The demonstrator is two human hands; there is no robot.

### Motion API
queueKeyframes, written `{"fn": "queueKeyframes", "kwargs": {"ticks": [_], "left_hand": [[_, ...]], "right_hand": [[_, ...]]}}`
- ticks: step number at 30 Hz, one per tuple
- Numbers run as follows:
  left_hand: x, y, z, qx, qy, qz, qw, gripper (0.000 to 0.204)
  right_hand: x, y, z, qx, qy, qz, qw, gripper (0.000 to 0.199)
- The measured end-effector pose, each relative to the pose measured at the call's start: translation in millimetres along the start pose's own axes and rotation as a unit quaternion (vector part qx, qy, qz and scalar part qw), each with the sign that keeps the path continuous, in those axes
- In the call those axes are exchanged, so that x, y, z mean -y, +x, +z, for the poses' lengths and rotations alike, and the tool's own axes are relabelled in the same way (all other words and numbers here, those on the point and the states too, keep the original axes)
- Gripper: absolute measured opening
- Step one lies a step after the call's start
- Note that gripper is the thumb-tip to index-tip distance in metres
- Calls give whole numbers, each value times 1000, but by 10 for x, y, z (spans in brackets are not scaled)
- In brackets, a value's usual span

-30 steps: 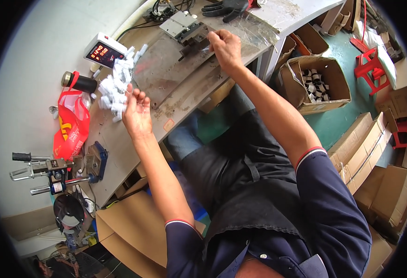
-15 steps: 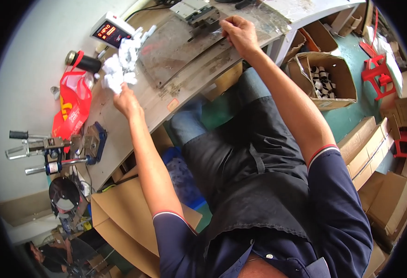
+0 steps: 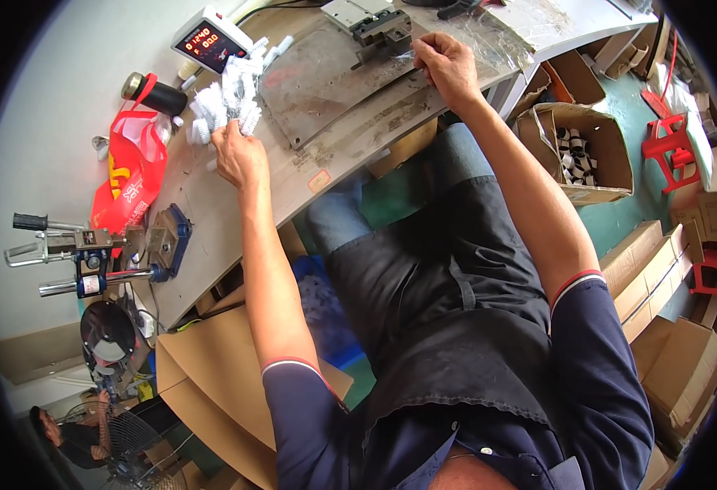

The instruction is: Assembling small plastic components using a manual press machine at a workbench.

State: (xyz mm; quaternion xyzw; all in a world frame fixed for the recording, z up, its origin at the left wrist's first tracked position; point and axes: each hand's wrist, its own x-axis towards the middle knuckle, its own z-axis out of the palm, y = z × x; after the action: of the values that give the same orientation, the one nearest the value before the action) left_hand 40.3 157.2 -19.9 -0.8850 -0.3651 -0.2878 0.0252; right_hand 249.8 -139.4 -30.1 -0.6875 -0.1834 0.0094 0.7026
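free: bare metal plate [image 3: 318, 86] between hands | blocked: white parts pile [image 3: 226, 102] left, clamp fixture [image 3: 375, 24] behind, possibly bolted

Navy short-sleeved polo shirt, thin red-and-white trim at both cuffs, collar at bottom centre of frame; dark grey apron over lap, strap seam down middle; blue jeans at knees, frame centre; forearms bare, left hand [image 3: 240, 159], right hand [image 3: 448, 67] ungloved

White meter box [image 3: 211, 38] (red digits) top left, red bag [image 3: 130, 184] below
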Motion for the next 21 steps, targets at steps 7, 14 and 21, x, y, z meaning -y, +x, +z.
{"fn": "queueKeyframes", "kwargs": {"ticks": [7,14,21], "left_hand": [[31,30,59,-65,-48,41,996,35],[-232,191,176,38,-57,61,996,32],[-237,283,325,31,-35,39,998,29]], "right_hand": [[-25,37,11,11,6,-2,1000,23],[18,63,0,14,-43,15,999,26],[166,-15,52,-4,-95,13,995,25]]}}
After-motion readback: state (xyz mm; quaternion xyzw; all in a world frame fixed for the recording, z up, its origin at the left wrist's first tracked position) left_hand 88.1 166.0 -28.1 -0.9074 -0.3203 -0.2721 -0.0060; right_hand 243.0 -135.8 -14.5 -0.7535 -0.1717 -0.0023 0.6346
